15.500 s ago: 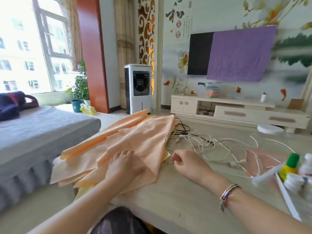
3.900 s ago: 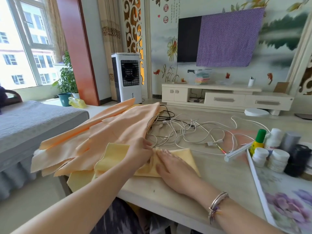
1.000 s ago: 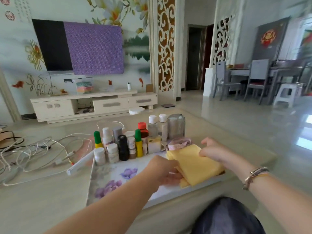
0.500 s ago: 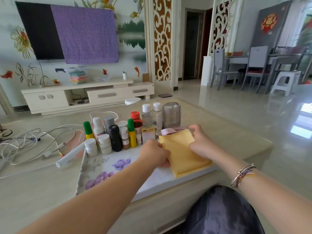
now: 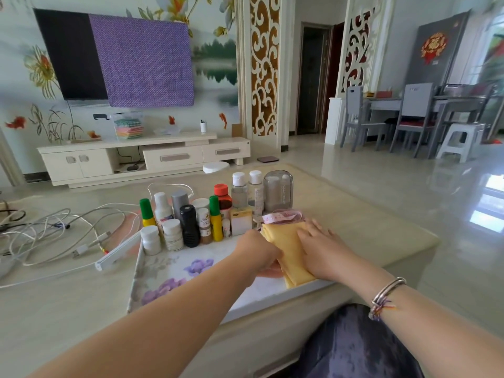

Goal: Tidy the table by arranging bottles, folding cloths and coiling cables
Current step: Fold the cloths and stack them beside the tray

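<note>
Two hands meet on the folded yellow cloth [image 5: 291,252], which lies on the floral-printed tray mat [image 5: 174,271] at the near right of the pale counter [image 5: 381,236], just in front of a pink measuring tape [image 5: 282,216] and beside the cluster of small plastic bottles [image 5: 191,219]. The right hand [image 5: 323,251] lies flat on top, its fingers straight and spread, pressing the cloth down and gripping nothing. The left hand [image 5: 256,252] is at the cloth's left edge with its fingers curled toward or under that edge; whether they pinch the fabric cannot be told, as the knuckles hide them.

Such a cloth should be light, soft and limp: it will sag and may fall open if lifted by one corner, and its layers could slide over each other on the smooth mat. Best taken along the folded edge with a flat palm on top, or with both hands under opposite sides. To the left, the tangled white cables [image 5: 54,236] lie loose and uncoiled; they look springy and likely to snag.
</note>
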A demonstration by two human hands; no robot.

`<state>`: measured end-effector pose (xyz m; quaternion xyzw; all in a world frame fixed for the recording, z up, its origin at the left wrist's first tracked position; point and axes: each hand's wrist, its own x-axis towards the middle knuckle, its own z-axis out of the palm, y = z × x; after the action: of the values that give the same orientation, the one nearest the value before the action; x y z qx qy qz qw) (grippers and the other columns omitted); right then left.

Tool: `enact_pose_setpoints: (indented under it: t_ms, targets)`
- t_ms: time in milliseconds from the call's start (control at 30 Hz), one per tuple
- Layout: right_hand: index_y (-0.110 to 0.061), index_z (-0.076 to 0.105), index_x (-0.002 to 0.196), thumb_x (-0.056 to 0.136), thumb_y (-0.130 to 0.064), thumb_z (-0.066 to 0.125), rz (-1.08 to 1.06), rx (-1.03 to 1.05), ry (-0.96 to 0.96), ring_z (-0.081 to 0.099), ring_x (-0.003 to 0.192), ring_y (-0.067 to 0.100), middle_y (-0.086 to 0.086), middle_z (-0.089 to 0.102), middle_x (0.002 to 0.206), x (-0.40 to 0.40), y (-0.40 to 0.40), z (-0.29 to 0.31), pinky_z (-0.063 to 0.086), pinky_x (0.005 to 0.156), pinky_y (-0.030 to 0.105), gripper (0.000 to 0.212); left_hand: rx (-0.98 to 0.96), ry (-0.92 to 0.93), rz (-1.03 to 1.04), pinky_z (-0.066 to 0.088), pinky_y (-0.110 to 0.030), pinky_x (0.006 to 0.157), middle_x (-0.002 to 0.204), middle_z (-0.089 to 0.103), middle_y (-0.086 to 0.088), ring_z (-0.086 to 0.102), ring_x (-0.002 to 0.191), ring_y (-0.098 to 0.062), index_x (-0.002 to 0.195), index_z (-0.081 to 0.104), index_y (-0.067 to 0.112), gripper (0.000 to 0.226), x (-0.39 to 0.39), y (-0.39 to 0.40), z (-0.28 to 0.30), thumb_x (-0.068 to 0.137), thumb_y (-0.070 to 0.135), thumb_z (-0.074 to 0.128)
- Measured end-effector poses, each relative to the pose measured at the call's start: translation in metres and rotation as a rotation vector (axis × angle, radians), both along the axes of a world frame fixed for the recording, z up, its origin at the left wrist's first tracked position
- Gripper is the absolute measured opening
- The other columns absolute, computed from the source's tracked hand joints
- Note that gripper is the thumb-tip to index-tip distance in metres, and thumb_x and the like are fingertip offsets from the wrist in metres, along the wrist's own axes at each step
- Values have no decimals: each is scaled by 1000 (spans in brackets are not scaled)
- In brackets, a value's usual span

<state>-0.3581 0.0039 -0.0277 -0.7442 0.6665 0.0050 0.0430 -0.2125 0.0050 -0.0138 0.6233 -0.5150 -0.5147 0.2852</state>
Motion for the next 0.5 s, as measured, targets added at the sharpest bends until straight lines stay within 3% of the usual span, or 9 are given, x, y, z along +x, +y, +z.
enact_pose_setpoints:
  t_ms: [133,267,367,500]
  targets:
    - [-15,4,154,100,-25,25,-42,25,58,-14,147,20,6,-13,161,-1,-2,-2,-5,118,43,59,-30,-35,-9,61,-39,69,82,68,-15,72,74,-23,104,55,0,16,5,2,1,89,3,62]
    - [-14,13,153,99,-26,30,0,-153,31,-12,148,20,8,-4,161,6,2,6,-5,118,46,58,-55,-37,32,61,-33,61,89,65,-14,70,68,-19,111,54,-3,24,24,3,4,91,7,62]
    - [-15,25,149,99,-25,31,98,-327,-98,-4,149,20,6,7,161,29,5,16,1,119,44,51,-83,-66,78,60,-30,61,91,65,-11,70,72,-18,105,60,-1,16,52,4,10,92,8,61]
    - [-17,32,147,98,-22,36,267,-395,-212,6,148,19,5,19,159,81,13,29,4,118,37,50,-206,-93,150,53,-22,47,86,67,-7,67,61,-13,89,64,9,7,107,18,12,93,10,58]
